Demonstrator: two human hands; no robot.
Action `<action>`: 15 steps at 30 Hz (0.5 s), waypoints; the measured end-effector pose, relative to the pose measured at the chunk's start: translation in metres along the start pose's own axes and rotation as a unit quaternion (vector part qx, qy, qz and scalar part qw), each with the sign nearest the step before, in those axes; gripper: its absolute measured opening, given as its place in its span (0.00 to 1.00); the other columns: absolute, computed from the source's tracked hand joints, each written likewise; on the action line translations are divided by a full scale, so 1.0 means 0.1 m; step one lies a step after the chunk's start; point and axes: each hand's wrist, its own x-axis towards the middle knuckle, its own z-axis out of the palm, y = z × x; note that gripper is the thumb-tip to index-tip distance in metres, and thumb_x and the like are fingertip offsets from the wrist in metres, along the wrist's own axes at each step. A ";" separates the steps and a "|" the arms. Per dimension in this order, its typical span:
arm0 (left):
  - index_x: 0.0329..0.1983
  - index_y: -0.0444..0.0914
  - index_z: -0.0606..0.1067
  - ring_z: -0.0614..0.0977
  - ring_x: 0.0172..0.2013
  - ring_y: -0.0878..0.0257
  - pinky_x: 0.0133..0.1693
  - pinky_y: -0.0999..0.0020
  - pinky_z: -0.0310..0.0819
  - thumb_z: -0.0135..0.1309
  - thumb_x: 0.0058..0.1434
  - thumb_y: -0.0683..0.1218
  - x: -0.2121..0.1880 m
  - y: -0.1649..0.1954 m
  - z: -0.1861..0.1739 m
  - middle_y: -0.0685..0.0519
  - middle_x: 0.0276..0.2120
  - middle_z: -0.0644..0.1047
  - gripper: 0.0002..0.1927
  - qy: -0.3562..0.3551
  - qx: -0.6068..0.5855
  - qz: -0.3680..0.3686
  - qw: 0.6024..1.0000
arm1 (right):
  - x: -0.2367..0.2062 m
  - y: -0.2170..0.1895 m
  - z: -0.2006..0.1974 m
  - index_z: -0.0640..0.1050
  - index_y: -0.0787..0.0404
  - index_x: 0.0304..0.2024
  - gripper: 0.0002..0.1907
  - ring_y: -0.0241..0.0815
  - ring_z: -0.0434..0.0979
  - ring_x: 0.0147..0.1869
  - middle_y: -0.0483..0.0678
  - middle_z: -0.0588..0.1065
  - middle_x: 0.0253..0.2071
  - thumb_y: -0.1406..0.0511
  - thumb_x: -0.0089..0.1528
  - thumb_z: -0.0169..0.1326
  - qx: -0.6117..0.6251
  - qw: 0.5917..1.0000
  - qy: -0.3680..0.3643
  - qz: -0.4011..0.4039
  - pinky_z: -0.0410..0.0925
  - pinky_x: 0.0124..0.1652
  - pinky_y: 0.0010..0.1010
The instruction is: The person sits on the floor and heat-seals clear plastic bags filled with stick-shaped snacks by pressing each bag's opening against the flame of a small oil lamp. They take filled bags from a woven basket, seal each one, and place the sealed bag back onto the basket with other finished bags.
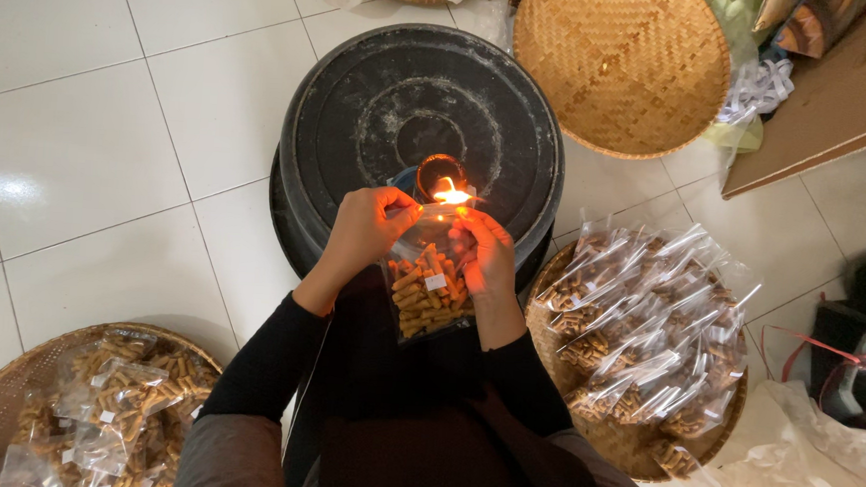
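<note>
Black sleeves nearest the camera, running up to both hands at the lamp. Left hand (364, 231) and right hand (488, 252) pinch the top edge of a clear snack bag (428, 291), filled with short orange-brown sticks and a small white tag. Fingers of both hands are curled together, clamped on the bag's open mouth; the bag hangs just below them. Just beyond the fingertips burns a flame (451, 192) on a small round lamp (437, 174), which stands on an upturned black tub (412, 102) used as the surface.

Risks, as judged: the fingertips sit almost touching the flame, so a burn is likely if either hand drifts forward. Plastic held too long in the flame could melt through or catch fire instead of sealing. A tilt of the bag could spill sticks. The lamp could tip if nudged.

Right of the fingers, a woven tray of filled bags (648, 337); lower left, another tray with bags (93, 403); far beyond, an empty woven tray (619, 64). White tiled floor (79, 132) around.
</note>
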 end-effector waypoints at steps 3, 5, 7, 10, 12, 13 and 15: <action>0.36 0.34 0.83 0.83 0.24 0.62 0.29 0.67 0.73 0.61 0.60 0.50 0.00 0.02 0.01 0.47 0.25 0.82 0.13 0.009 0.005 0.021 1.000 | -0.01 -0.02 0.00 0.81 0.68 0.43 0.07 0.38 0.78 0.33 0.49 0.78 0.33 0.70 0.65 0.57 0.001 1.000 -0.010 -0.006 0.68 0.31 0.23; 0.36 0.34 0.83 0.82 0.23 0.62 0.29 0.67 0.73 0.61 0.60 0.50 -0.01 0.03 0.01 0.48 0.24 0.82 0.13 0.006 -0.001 0.016 1.000 | -0.03 -0.04 0.01 0.81 0.68 0.44 0.07 0.37 0.78 0.33 0.49 0.78 0.33 0.70 0.65 0.57 -0.007 1.000 -0.008 -0.010 0.68 0.31 0.23; 0.36 0.34 0.83 0.82 0.23 0.62 0.28 0.67 0.72 0.61 0.59 0.50 -0.01 0.04 0.01 0.48 0.24 0.82 0.13 0.006 -0.004 0.012 1.000 | -0.04 -0.06 0.01 0.81 0.69 0.43 0.07 0.37 0.78 0.33 0.49 0.78 0.33 0.70 0.65 0.57 -0.009 1.000 -0.008 -0.011 0.69 0.32 0.23; 0.36 0.34 0.83 0.81 0.23 0.62 0.28 0.67 0.72 0.61 0.59 0.50 -0.01 0.05 0.02 0.48 0.23 0.81 0.13 0.007 -0.006 0.003 1.000 | -0.05 -0.08 0.01 0.81 0.69 0.43 0.07 0.37 0.78 0.33 0.49 0.78 0.33 0.70 0.65 0.57 -0.015 1.000 -0.002 -0.014 0.69 0.32 0.23; 0.36 0.34 0.83 0.81 0.23 0.63 0.28 0.67 0.72 0.61 0.59 0.50 -0.01 0.05 0.03 0.48 0.23 0.81 0.13 0.003 -0.013 -0.008 1.000 | -0.05 -0.10 0.00 0.81 0.69 0.43 0.07 0.37 0.78 0.33 0.49 0.78 0.32 0.70 0.65 0.57 -0.015 1.000 0.005 -0.011 0.70 0.32 0.23; 0.36 0.34 0.83 0.82 0.23 0.64 0.28 0.67 0.72 0.61 0.59 0.49 -0.01 0.06 0.03 0.48 0.23 0.81 0.13 0.007 -0.018 -0.001 1.000 | -0.05 -0.11 -0.01 0.81 0.68 0.43 0.07 0.37 0.78 0.33 0.49 0.78 0.32 0.70 0.65 0.57 -0.012 1.000 0.008 -0.006 0.70 0.32 0.23; 0.36 0.34 0.83 0.82 0.24 0.65 0.29 0.69 0.73 0.61 0.59 0.49 -0.01 0.06 0.04 0.50 0.25 0.82 0.12 0.016 -0.027 0.012 0.999 | -0.03 -0.12 -0.02 0.80 0.68 0.43 0.07 0.38 0.79 0.33 0.49 0.79 0.32 0.70 0.64 0.57 -0.003 1.000 0.010 -0.003 0.71 0.32 0.23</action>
